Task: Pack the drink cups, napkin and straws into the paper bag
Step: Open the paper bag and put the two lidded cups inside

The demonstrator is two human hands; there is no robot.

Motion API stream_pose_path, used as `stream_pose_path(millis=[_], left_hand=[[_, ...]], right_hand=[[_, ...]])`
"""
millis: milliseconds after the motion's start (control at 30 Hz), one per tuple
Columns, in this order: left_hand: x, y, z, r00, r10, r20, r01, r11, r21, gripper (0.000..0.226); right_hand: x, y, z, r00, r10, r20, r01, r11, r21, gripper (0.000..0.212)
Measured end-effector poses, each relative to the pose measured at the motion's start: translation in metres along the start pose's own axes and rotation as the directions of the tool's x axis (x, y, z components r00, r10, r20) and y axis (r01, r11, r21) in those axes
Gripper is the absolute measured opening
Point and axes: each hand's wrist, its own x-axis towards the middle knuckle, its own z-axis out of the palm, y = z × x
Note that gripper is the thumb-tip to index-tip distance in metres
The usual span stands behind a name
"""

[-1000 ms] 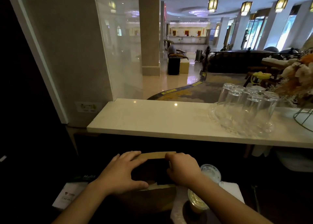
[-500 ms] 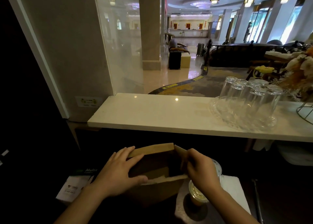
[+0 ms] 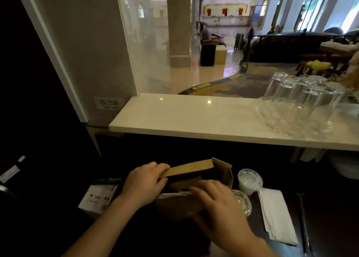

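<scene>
Head view: the step in hand looks like opening the bag [image 3: 223,171] before anything goes in. The left hand [image 3: 143,183] pinches the bag's far-left rim, its grip closed on the paper. The right hand [image 3: 219,204] lies over the near rim with fingers spread; it is blurred, so I cannot tell whether it grips the paper. The bag's inside is dark, and no contents show. Just right of the right hand stand two lidded cups [image 3: 249,181], one partly hidden behind it. Further right the napkin [image 3: 275,214] lies flat on the dark bench [image 3: 330,208], with a thin dark straw [image 3: 303,221] beyond it. Next, probably, the right hand lets go and takes a cup while the left holds the mouth open.
</scene>
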Motion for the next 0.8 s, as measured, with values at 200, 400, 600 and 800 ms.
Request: stream_pose_path(millis=[200, 400, 600, 800], left_hand=[[0.011, 0.009, -0.002, 0.977, -0.178, -0.114, 0.176, 0.984, -0.03, 0.015], [0.027, 0.008, -0.005, 0.965, -0.18, -0.191, 0.162, 0.981, -0.108, 0.008], [0.015, 0.005, -0.009, 0.948, 0.239, -0.209, -0.23, 0.971, 0.065, 0.026], [0.004, 0.006, -0.007, 0.991, 0.044, 0.128, -0.07, 0.976, 0.207, 0.097]], right_hand=[[0.007, -0.021, 0.021, 0.971, -0.118, 0.21, 0.135, 0.988, -0.069, 0.017], [-0.024, -0.02, 0.024, 0.926, -0.262, 0.272, 0.281, 0.959, -0.031, 0.008], [-0.019, -0.024, 0.017, 0.941, -0.209, 0.265, 0.218, 0.976, -0.005, 0.012], [-0.011, -0.026, 0.012, 0.971, -0.1, 0.217, 0.1, 0.995, 0.012, 0.017]])
